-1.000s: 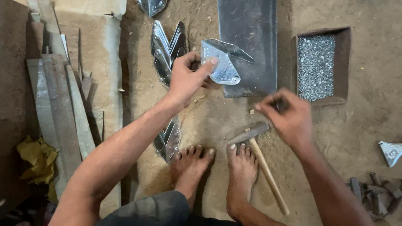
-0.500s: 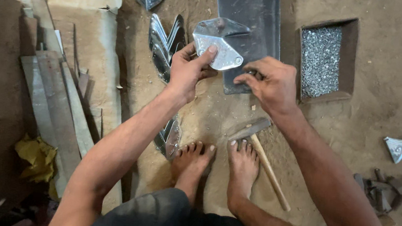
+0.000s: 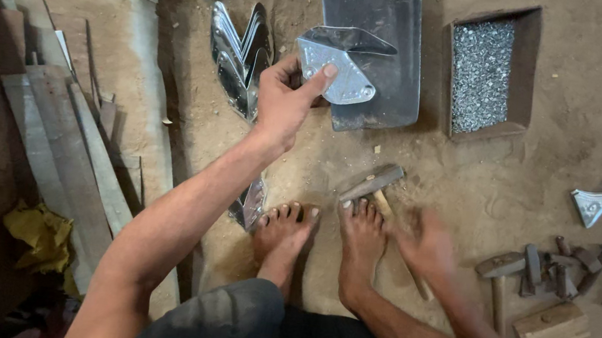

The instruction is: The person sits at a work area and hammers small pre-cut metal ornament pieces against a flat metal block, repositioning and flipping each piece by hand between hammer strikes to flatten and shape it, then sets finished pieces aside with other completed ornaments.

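Head view: the person squats barefoot on a dirt floor (image 3: 558, 129) and the left hand (image 3: 287, 104) is raised in front, fingers and thumb clamped on a folded shiny metal piece (image 3: 337, 68), which sits over the near edge of a flat grey metal sheet (image 3: 375, 28) lying toward the far side of the floor. The right hand (image 3: 427, 246) is low, just right of the right foot (image 3: 360, 242) and over the wooden handle of a hammer (image 3: 372, 184); it is blurred, so I cannot tell whether its fingers are apart or closed. The hammer head lies just beyond the toes.

Left of the raised hand a stack of pointed shiny blanks (image 3: 242, 55) leans on edge, and past that planks (image 3: 59, 129) crowd the left side. An open square box of small silvery bits (image 3: 483, 69) sits right of the sheet. Bare dirt lies open between the box and the tools at the right edge: a second hammer (image 3: 500, 276) and a wooden block (image 3: 551, 328).
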